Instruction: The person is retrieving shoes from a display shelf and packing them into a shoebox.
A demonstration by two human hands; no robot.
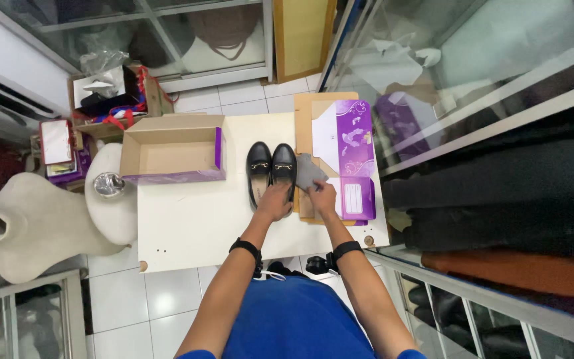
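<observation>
Two black loafers (270,166) with gold buckles stand side by side, toes pointing away, near the middle of a white table (187,219). My left hand (275,201) rests on the heel end of the shoes and seems to grip them. My right hand (323,197) holds a grey cloth (309,171) just to the right of the shoes. Both wrists wear black bands.
An open purple-and-brown shoe box (173,154) sits at the table's far left. Its flat purple lid (344,156) lies along the right edge. A cream mannequin torso (48,219) stands to the left, glass cabinets (473,80) to the right, and cluttered boxes (111,93) behind.
</observation>
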